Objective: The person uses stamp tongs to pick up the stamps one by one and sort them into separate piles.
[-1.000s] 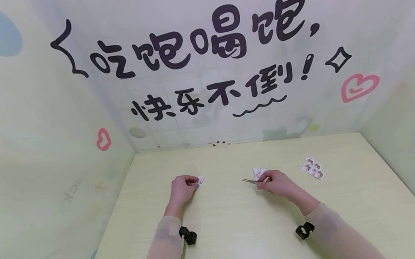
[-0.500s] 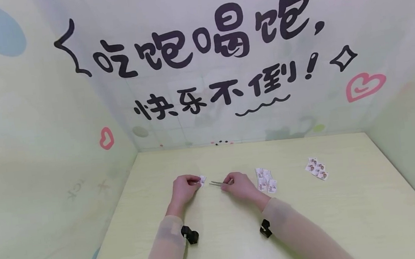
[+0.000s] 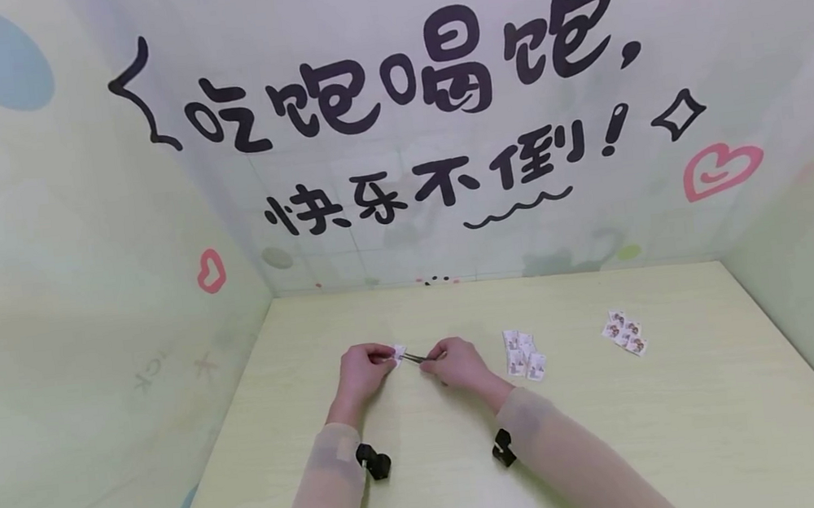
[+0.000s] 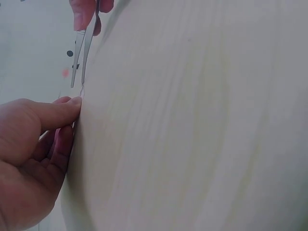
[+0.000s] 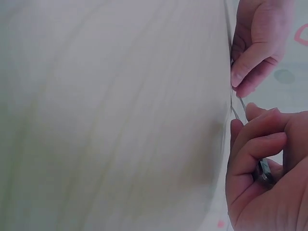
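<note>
My left hand (image 3: 364,373) pinches a small white printed paper piece (image 3: 401,351), like a sticker, between thumb and fingers low over the table. My right hand (image 3: 458,363) holds metal tweezers (image 3: 413,358) pointing left, their tips right at the paper's edge. In the left wrist view the two arms of the tweezers (image 4: 88,53) stand slightly apart, one tip at the sliver of paper by the left thumb. The right wrist view shows the right fingers (image 5: 257,139) curled round the tweezers, whose back end sits inside the hand. Most of the paper is hidden by the left fingers.
On the pale wooden table (image 3: 443,479) lies a cluster of small printed squares (image 3: 525,355) right of the right hand. Farther right is another cluster of squares (image 3: 625,333) with reddish-brown pictures. Printed wall panels (image 3: 406,246) stand along the back and sides.
My right hand has moved left with the tweezers, from over the nearer cluster of squares to the paper in my left hand. That cluster is now uncovered. My left hand keeps its hold.
</note>
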### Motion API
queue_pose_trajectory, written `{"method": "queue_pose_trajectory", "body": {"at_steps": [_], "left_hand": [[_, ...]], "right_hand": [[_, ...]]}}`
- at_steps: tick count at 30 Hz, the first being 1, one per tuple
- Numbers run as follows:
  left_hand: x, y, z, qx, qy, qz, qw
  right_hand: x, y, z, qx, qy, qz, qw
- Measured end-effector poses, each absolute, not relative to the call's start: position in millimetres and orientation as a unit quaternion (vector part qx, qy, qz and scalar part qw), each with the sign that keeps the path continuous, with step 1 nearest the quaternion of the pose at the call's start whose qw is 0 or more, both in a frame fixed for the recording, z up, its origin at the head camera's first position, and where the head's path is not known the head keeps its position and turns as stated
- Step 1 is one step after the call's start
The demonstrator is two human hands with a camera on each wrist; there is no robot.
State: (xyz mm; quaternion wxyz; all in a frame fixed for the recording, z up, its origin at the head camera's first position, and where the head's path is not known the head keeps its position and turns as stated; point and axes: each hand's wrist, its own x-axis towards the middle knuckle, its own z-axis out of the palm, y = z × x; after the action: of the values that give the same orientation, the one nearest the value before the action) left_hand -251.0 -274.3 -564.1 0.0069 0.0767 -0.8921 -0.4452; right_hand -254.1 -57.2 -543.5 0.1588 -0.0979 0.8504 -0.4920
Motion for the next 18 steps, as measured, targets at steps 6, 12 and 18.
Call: {"method": "queue_pose_trajectory", "body": {"at_steps": [6,12,18], "left_hand": [[-252,-275,-564,0.083,-0.89,-0.449,0.001],[-252,-275,-563,0.085,-0.887,-0.453,-0.002],[-252,-275,-564,0.086,-0.887,-0.453,-0.002]], "right_hand": [[-253,-62,-543,-0.097,0.849,-0.495,0.156],[-253,-67,-545,-0.091,0.851,-0.494,0.155],[-255,-71,-547,-0.089,0.858,-0.485,0.143]]}}
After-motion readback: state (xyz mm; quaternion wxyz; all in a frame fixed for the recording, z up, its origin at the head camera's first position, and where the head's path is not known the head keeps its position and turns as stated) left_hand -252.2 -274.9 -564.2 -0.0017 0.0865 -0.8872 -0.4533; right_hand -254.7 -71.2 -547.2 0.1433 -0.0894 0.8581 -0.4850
